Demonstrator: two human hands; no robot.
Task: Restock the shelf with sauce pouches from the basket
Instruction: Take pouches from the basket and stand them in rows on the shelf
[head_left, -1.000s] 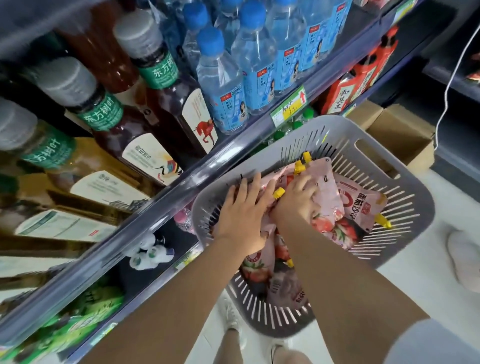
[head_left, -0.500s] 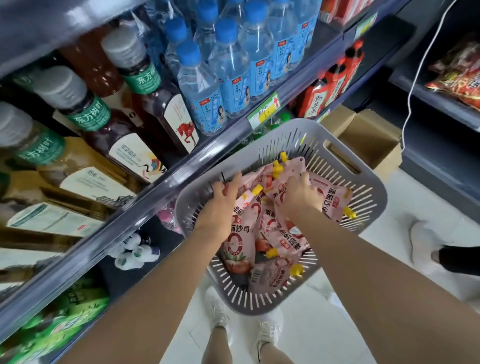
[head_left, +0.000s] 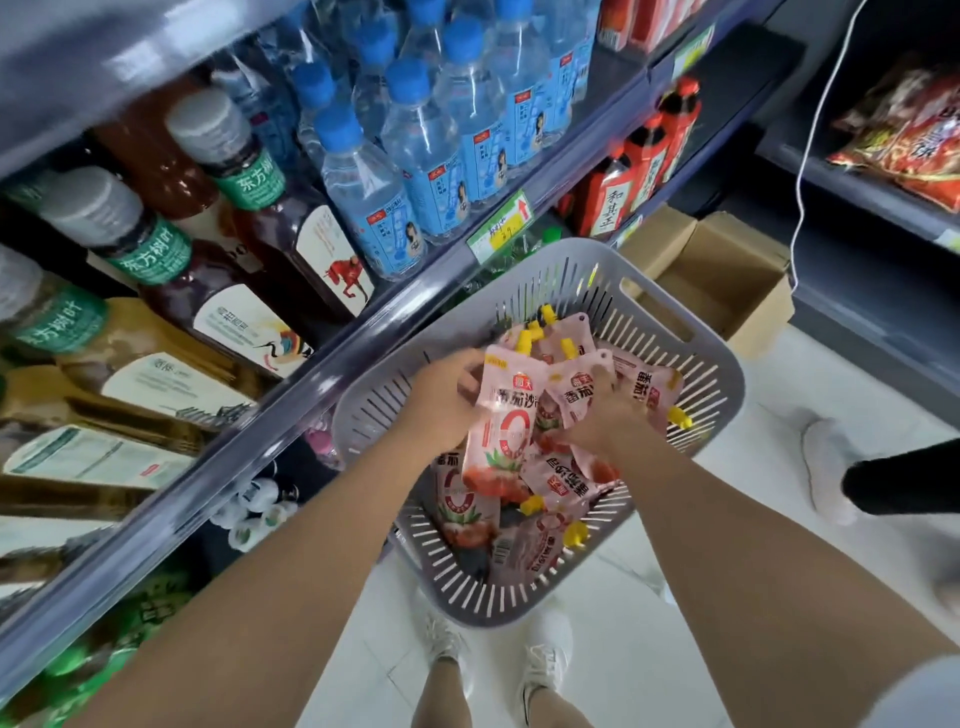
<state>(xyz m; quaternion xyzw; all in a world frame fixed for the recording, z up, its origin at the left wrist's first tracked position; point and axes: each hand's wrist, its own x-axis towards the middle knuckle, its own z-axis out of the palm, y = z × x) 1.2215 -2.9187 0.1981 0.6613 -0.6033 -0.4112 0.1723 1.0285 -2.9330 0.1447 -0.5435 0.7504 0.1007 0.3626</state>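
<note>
Picking phase, early: both hands are inside the basket (head_left: 724, 364), and I see no pouch placed on the shelf (head_left: 291, 415) left of the basket yet. Left hand (head_left: 441, 400) pinches the top edge of one sauce pouch (head_left: 501, 421), lifted just above the pile. Right hand (head_left: 608, 415) is curled round a second pouch (head_left: 569, 395) beside it. Lifted pouch: long axis runs from the basket's near rim to its far rim, yellow cap toward the far rim. Several more lie loose in the basket. Bulk of the job left.
</note>
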